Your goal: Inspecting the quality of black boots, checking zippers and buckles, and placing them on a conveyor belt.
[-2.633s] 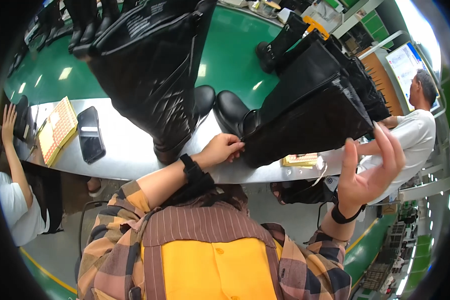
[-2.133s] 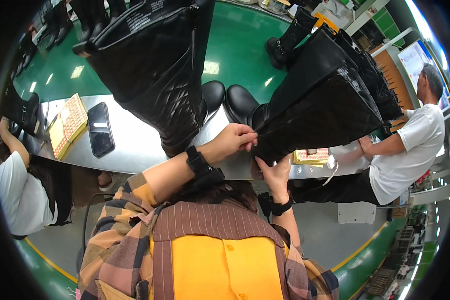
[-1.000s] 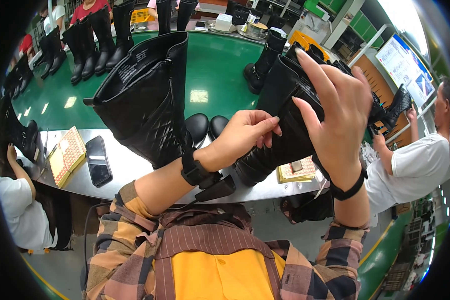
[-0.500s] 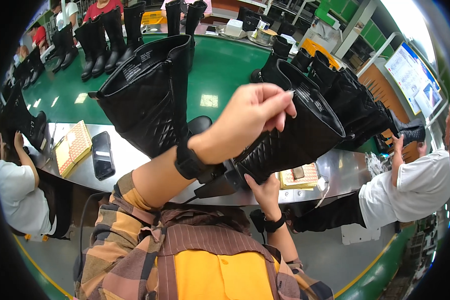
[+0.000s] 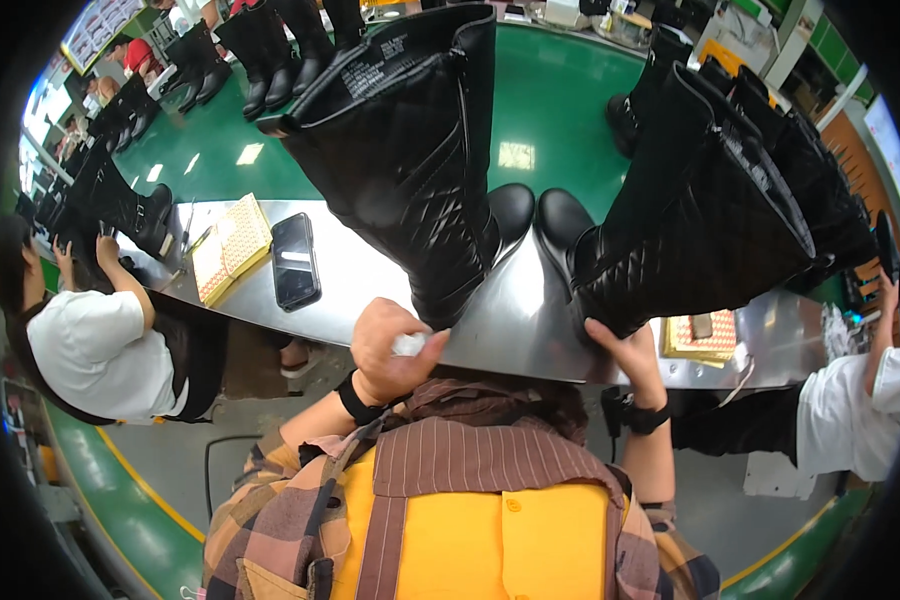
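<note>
Two tall black quilted boots stand on the metal bench edge in front of me. The left boot (image 5: 410, 190) has its wide shaft opening toward me, with pale print on its lining. The right boot (image 5: 670, 230) leans to the right, its toe close to the other's. My right hand (image 5: 632, 355) is at the right boot's heel, the thumb against it and the other fingers hidden behind. Close by the left boot's heel, my left hand (image 5: 390, 350) is closed around a small crumpled white wad (image 5: 408, 345), perhaps cloth or paper.
A phone (image 5: 296, 262) and a yellow patterned pad (image 5: 232, 248) lie on the metal bench at left. Another pad (image 5: 700, 335) lies at right. More boots (image 5: 270, 50) stand on the green table. Co-workers (image 5: 100, 350) sit on both sides.
My left hand has come down and left, from above the right boot's shaft to beside the left boot's heel. The white wad now shows in it. The view has shifted.
</note>
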### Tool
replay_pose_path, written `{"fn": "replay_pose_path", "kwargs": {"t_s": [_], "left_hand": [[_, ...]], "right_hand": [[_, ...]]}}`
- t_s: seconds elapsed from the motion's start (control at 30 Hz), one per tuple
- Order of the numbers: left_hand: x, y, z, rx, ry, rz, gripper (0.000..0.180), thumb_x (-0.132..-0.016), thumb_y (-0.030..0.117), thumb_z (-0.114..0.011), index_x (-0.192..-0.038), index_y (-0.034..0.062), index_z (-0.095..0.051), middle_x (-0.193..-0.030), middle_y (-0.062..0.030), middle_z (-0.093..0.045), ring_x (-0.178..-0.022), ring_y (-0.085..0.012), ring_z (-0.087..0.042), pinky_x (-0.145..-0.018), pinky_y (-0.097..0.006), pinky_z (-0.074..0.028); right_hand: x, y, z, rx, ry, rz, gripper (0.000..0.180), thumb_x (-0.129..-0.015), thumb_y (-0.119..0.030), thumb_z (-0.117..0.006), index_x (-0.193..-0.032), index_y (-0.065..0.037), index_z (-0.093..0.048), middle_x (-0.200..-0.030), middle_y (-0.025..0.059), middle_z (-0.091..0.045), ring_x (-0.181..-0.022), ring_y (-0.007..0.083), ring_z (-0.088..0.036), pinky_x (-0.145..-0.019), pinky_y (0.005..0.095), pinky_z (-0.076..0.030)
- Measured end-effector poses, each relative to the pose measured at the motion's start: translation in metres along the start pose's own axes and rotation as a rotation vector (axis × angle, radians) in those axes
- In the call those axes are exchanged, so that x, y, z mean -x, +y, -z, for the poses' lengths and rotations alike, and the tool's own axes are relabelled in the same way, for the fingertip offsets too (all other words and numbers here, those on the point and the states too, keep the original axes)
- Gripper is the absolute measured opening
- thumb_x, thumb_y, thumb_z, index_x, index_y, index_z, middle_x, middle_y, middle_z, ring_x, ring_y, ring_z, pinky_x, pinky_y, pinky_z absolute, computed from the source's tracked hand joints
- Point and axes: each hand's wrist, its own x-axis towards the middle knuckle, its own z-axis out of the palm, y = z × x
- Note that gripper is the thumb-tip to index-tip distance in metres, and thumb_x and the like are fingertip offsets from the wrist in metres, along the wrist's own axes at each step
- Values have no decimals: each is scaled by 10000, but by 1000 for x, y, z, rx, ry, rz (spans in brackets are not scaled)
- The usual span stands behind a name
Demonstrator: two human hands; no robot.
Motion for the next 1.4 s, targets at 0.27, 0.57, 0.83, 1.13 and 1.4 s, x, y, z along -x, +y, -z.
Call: {"fn": "replay_pose_path", "kwargs": {"t_s": [0.27,0.57,0.83,1.13,1.4], "left_hand": [[8,-51,-34,472,-321,837,725,-672,160,-859,-1274,-20,-496,-1188,-111,-605,-1095,-206,-565,-953,-313,-438],[-22,-30,-56,1076,-133,1123,386,-894,108,-653,-1254,10,-554,-1199,-82,-612,-1067,-163,-600,-936,-333,-492],[-40,-24,-77,1471,-151,1086,390,-917,101,-602,-1290,16,-524,-1235,-81,-589,-1129,-188,-578,-976,-342,-473],[-35,-31,-89,738,-212,895,273,-878,118,-685,-1126,15,-634,-1031,-32,-645,-949,-145,-606,-837,-278,-484],[-54,-17,-55,673,-257,333,552,-914,199,-613,-1386,80,-352,-1283,-92,-479,-1150,-215,-503,-964,-314,-431]], "right_hand": [[-7,-17,-2,187,-63,-102,565,-711,-122,-832,-1199,23,-586,-1132,76,-644,-1023,166,-594,-921,305,-460],[0,-8,-29,-545,123,-93,346,-826,-95,-670,-1148,22,-623,-1098,87,-663,-1005,188,-625,-925,318,-477],[-19,-24,-46,-795,76,63,431,-821,-58,-607,-1243,16,-560,-1221,100,-610,-1120,226,-588,-1039,357,-420],[-34,-52,-52,-48,63,281,486,-866,-147,-645,-1312,-20,-499,-1117,93,-616,-1070,163,-567,-946,311,-440],[-116,-36,-45,-1052,-98,59,393,-982,-359,-524,-1289,-114,-538,-1219,24,-621,-1084,142,-591,-938,297,-467]]}}
